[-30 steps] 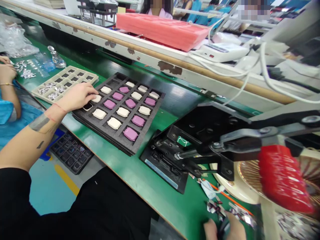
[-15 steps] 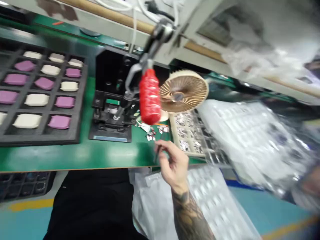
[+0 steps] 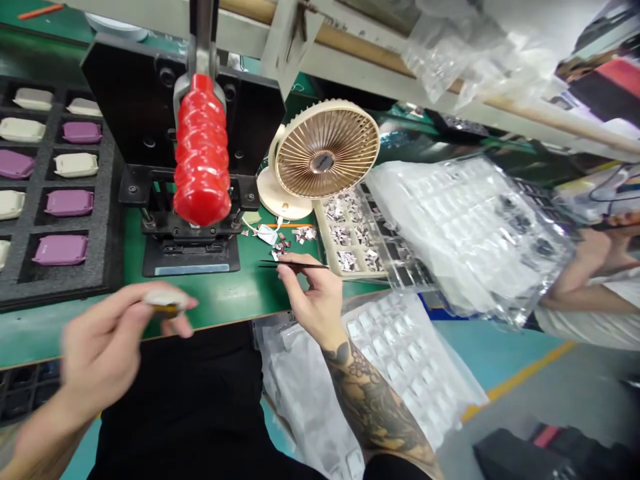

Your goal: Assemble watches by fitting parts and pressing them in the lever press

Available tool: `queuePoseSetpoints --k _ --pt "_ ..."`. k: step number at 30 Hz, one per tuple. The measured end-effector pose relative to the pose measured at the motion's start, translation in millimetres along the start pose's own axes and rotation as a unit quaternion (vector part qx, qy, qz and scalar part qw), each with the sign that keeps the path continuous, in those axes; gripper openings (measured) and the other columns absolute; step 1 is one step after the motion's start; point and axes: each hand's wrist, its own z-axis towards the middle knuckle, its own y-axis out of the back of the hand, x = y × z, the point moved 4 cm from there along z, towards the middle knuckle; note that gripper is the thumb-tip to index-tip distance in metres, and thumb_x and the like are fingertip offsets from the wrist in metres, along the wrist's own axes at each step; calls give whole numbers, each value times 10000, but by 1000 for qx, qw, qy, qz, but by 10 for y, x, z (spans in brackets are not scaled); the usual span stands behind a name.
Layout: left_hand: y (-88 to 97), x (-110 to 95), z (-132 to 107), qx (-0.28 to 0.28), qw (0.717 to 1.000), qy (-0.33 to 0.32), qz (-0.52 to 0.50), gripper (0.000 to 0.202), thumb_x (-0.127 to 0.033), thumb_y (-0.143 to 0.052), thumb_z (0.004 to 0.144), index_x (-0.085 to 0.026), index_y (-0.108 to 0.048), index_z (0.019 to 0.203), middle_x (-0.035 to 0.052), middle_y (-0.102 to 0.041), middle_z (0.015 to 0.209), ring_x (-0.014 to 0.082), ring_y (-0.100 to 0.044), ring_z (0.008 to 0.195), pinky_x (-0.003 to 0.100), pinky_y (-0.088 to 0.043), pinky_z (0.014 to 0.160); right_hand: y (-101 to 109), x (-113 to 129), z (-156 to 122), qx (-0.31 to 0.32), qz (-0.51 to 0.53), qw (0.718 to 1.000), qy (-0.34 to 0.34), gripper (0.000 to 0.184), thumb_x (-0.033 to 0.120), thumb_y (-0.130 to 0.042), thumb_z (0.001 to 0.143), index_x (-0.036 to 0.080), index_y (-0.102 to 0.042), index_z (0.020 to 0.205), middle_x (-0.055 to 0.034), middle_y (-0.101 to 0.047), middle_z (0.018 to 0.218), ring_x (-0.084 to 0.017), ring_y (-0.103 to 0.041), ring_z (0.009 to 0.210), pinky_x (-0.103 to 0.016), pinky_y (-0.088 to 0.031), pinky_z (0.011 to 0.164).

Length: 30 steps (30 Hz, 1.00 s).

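Note:
My left hand (image 3: 107, 347), blurred at the lower left, pinches a small cream piece with a dark underside (image 3: 165, 301) above the green bench (image 3: 220, 293). My right hand (image 3: 313, 297) holds slim black tweezers (image 3: 295, 265) just above a scatter of small foil scraps (image 3: 295, 235). The tweezer tips touch nothing that I can see. Behind the scraps stands a black hand press (image 3: 190, 133) with a glossy red grip (image 3: 202, 150). A black foam tray (image 3: 107, 220) of cream and purple pieces lies to the left of the press.
A cream desk fan (image 3: 325, 153) stands beyond the scraps, next to a beige tray of foil pieces (image 3: 345, 233). Clear plastic blister sheets (image 3: 465, 233) lie at the right, with more (image 3: 400, 360) by my lap. A co-worker's forearm (image 3: 585, 273) shows at the far right.
The view has swung right, from the foam tray to the press and fan. My left hand has come into view carrying the cream piece. My right hand has moved closer, and the tweezers now show clearly.

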Motion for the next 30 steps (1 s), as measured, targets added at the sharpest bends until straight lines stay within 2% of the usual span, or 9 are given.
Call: queuePoseSetpoints --k 2,4,5,7,11,18,30 --pt "-411 30 215 57 989 25 -133 329 -496 -665 1128 -235 -863 1152 109 -884 1059 243 -810 759 385 -662 670 9 13 -22 -23 59 998 -19 145 297 -807 1055 231 -851 1177 -57 -851 1024 -183 -832 870 -334 -716 835" --pt "-778 86 367 85 975 44 -200 269 -434 -775 1084 -180 -822 1159 130 -887 1139 199 -813 779 303 -638 683 32 59 -60 -59 137 989 -16 152 240 -826 1036 258 -853 1185 -54 -852 1070 -196 -853 903 -348 -748 840" --pt "-905 123 405 84 973 52 -210 255 -411 -802 1073 -171 -804 1161 129 -887 1153 179 -812 783 273 -626 684 35 90 -80 -70 169 983 -8 164 208 -821 1034 269 -853 1183 -53 -853 1101 -200 -857 922 -356 -760 843" --pt "-1037 201 405 74 974 65 -206 265 -387 -797 1086 -170 -778 1238 112 -889 1133 155 -814 778 240 -612 675 11 155 -120 -72 208 975 14 194 156 -793 1039 282 -852 1173 -54 -856 1150 -208 -862 967 -367 -775 842" --pt "-1019 273 293 64 980 55 -180 472 -371 -732 1134 -192 -653 1563 77 -886 1098 163 -853 848 243 -660 735 -119 214 -195 -49 230 972 30 273 99 -758 1039 280 -838 1227 -60 -868 1132 -212 -865 923 -365 -777 780" --pt "-996 222 305 54 981 42 -181 416 -360 -735 1126 -148 -677 1479 77 -870 1054 181 -867 833 253 -704 722 -307 231 -228 -22 237 969 70 345 67 -770 1008 264 -812 1288 -64 -875 1107 -251 -881 952 -407 -781 806" --pt "-992 251 286 65 981 37 -177 421 -351 -721 1135 -169 -677 1512 73 -881 1082 177 -871 840 254 -714 741 -337 250 -209 -46 223 969 94 324 75 -767 1009 264 -833 1264 -66 -872 1069 -252 -876 930 -407 -764 771"
